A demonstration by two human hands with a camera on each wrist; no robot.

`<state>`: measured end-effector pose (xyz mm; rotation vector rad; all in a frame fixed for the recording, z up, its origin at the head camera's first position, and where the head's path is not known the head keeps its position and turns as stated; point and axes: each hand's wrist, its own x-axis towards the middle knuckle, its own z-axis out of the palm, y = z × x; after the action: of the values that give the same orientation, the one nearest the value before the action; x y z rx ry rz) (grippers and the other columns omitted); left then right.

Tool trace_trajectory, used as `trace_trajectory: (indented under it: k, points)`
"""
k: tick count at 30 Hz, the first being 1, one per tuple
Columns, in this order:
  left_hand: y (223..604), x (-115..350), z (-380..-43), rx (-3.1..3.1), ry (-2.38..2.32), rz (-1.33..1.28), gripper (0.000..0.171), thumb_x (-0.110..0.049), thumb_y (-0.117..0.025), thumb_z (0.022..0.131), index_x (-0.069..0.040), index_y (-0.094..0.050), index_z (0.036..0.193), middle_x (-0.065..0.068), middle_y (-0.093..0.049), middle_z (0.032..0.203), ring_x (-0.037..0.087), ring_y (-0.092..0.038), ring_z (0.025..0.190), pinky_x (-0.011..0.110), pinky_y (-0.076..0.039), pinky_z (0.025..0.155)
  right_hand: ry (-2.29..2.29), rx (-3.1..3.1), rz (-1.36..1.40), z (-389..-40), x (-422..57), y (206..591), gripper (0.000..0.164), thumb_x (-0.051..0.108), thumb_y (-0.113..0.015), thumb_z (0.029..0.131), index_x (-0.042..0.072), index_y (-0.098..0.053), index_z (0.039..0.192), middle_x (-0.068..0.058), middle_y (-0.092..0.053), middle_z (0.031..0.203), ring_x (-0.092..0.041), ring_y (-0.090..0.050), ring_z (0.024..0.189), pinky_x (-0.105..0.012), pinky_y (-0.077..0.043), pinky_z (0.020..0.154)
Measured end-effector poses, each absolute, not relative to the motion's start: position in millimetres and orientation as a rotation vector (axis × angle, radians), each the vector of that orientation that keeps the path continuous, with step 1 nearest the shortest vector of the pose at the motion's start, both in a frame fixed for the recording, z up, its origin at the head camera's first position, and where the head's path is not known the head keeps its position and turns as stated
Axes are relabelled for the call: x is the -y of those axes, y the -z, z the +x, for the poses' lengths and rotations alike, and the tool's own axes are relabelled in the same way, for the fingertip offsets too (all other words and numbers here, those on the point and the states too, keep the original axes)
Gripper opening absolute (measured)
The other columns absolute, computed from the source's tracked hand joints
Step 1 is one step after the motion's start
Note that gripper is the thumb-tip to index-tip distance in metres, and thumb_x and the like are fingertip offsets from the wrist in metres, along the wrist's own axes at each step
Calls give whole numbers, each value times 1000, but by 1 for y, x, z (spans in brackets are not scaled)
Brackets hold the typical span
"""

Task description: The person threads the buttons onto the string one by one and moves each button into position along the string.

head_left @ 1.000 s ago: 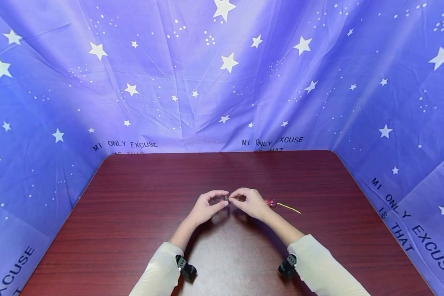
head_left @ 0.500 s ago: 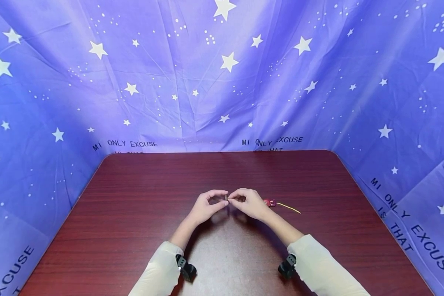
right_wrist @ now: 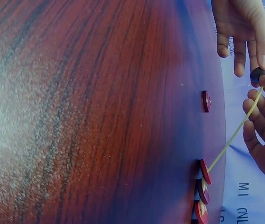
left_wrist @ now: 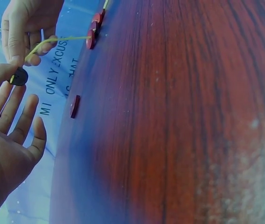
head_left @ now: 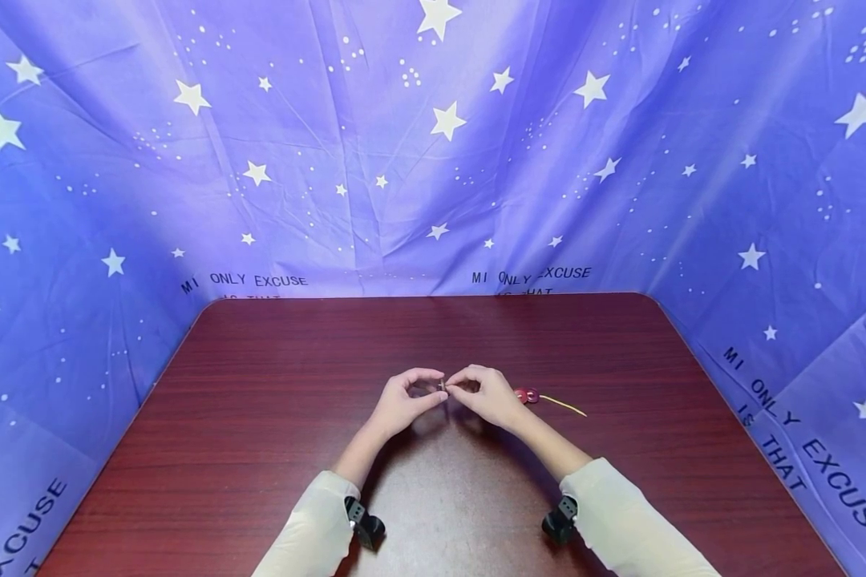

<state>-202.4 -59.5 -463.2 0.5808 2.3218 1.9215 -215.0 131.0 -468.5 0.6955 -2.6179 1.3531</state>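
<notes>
My left hand (head_left: 402,403) pinches a round black button (left_wrist: 19,76) between thumb and fingers, held up above the table. Against it, my right hand (head_left: 489,396) pinches a yellow string (right_wrist: 237,128) close to the button. A short bit of yellow shows on the button's face in the left wrist view; how far it passes through a hole cannot be told. From the right hand the string runs down to several red buttons (head_left: 527,395) strung in a row on the table. One loose red button (left_wrist: 75,106) lies apart, hidden by the hands in the head view.
The dark red wood-grain table (head_left: 433,328) has rounded far corners. A blue-purple star-print curtain (head_left: 375,160) hangs around its back and sides. The string's yellow tail (head_left: 564,405) lies to the right of the strung buttons. Black wrist cameras sit on both cream sleeves (head_left: 310,521).
</notes>
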Motion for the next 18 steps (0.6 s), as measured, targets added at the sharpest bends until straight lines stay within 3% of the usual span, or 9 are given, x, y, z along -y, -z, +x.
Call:
trace_trajectory:
  k: [9, 18]
  points:
    - [476, 58, -209, -2367, -1935, 560, 29, -7, -72, 80, 1, -65, 107, 20, -68, 100, 14, -64, 83, 26, -54, 75, -1437, 2642, 650, -216, -131, 470, 8, 12, -70, 83, 8, -73, 89, -3, -67, 82, -4, -53, 69, -18, -46, 62]
    - [493, 57, -218, -2393, -1946, 527, 28, -11, -75, 78, -5, -68, 105, 15, -70, 99, 5, -62, 79, 24, -53, 73, -1527, 2675, 618, -214, -132, 466, 13, 18, -66, 87, 8, -72, 92, -4, -68, 88, -5, -56, 73, -20, -48, 66]
